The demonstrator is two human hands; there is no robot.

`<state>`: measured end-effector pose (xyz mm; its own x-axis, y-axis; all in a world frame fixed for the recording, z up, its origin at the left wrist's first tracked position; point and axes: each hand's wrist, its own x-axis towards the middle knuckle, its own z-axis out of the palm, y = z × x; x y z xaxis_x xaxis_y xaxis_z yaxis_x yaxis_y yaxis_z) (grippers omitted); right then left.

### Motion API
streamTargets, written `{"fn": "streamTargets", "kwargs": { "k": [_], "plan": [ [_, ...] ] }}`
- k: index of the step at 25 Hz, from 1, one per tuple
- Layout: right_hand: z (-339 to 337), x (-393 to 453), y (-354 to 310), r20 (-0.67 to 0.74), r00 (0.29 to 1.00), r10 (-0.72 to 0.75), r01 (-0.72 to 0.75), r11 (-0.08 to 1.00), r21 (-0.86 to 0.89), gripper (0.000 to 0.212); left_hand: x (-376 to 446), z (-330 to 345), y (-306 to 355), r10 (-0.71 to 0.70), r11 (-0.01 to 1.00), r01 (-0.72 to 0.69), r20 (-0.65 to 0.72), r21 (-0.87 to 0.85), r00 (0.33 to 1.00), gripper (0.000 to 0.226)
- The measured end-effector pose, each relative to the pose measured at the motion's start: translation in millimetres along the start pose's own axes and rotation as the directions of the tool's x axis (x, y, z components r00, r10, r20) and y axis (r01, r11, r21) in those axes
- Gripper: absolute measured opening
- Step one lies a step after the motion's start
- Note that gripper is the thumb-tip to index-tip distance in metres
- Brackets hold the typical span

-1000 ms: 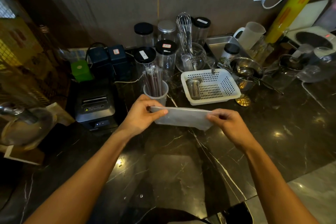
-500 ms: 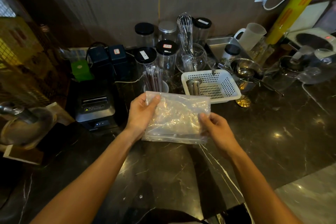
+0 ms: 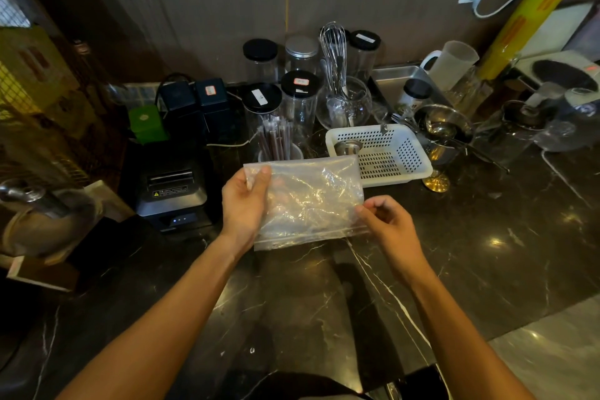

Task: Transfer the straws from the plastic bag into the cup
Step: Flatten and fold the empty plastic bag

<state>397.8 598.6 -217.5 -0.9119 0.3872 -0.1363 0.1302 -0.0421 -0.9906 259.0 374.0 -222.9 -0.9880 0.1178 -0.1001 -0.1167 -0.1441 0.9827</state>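
A clear, crumpled plastic bag [image 3: 308, 201] is held flat above the dark marble counter; I see no straws inside it. My left hand [image 3: 243, 204] grips its left edge, thumb on top near the upper corner. My right hand [image 3: 386, 224] pinches the bag's lower right edge near the zip strip. Just behind the bag stands a translucent cup [image 3: 295, 153], its lower part hidden by the bag. A bundle of dark wrapped straws [image 3: 276, 140] stands upright in the cup.
A white perforated basket [image 3: 389, 153] with a metal cup sits right of the straws. Black-lidded jars [image 3: 298, 97], a whisk in a glass bowl [image 3: 337, 75] and metal strainers crowd the back. A black receipt printer [image 3: 172, 191] stands to the left.
The bag was held edge-on and stretched flat between both hands; now it is tilted up with its face towards me, and my right hand has dropped to its lower right corner.
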Motion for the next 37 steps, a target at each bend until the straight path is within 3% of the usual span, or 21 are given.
{"fn": "streamTargets", "kwargs": {
  "k": [5,11,14,16,20,23,26,28,30,32,35,37],
  "plan": [
    [-2.9,4.5,5.7,0.001,0.99,0.143,-0.142,0.989,0.048,0.026,3.7,-1.6,-5.4,0.007,1.0,-0.007,-0.014,0.019,1.0,0.018],
    [-7.3,2.6,7.1,0.045,0.986,0.16,-0.165,0.971,0.172,0.017,4.2,-2.2,-1.9,-0.002,1.0,0.002,-0.036,-0.004,0.999,0.015],
    [-10.0,4.1,6.5,0.031,0.985,0.17,-0.173,0.974,0.147,0.014,0.9,-1.1,0.1,-0.019,1.0,0.019,-0.005,-0.018,1.0,0.016],
    [-12.3,6.2,4.5,0.026,0.982,0.185,-0.186,0.968,0.17,0.011,-1.6,-1.5,4.3,-0.022,1.0,0.022,0.06,-0.002,0.998,0.015],
    [-12.9,9.7,-4.0,0.109,0.976,0.188,-0.202,0.969,0.142,0.028,-5.4,-0.9,9.0,-0.071,0.998,0.068,0.225,0.019,0.972,0.022],
    [-12.3,12.2,-5.8,0.047,0.985,0.163,-0.169,0.968,0.184,0.023,-7.5,-6.1,10.8,-0.19,0.972,0.228,0.376,-0.06,0.907,0.041],
    [-17.4,14.1,-5.3,-0.01,0.985,0.172,-0.166,0.964,0.209,0.024,-9.0,-13.7,5.7,-0.264,0.964,0.25,0.484,0.095,0.834,0.047],
    [-17.8,13.9,-7.0,-0.033,0.983,0.183,-0.179,0.98,0.092,0.031,-8.4,-13.6,4.0,-0.265,0.963,0.21,0.475,0.167,0.839,0.046],
    [-17.3,15.6,-9.0,-0.085,0.988,0.126,-0.138,0.98,-0.144,0.054,-6.2,-9.6,8.2,-0.238,0.964,0.141,0.488,0.226,0.84,0.043],
    [-15.6,19.3,-14.2,-0.033,0.997,0.064,-0.071,0.943,-0.324,0.072,-3.5,-4.7,16.9,-0.197,0.951,0.014,0.569,0.309,0.798,0.037],
    [-17.1,23.8,-19.7,0.249,0.961,0.123,-0.013,0.915,-0.404,0.055,-0.7,5.9,28.2,-0.193,0.895,-0.173,0.705,0.412,0.683,0.03],
    [-16.9,24.9,-19.6,0.344,0.925,0.162,-0.03,0.933,-0.359,0.032,-0.9,10.0,31.8,-0.179,0.921,-0.139,0.713,0.363,0.678,0.028]
  ]
}}
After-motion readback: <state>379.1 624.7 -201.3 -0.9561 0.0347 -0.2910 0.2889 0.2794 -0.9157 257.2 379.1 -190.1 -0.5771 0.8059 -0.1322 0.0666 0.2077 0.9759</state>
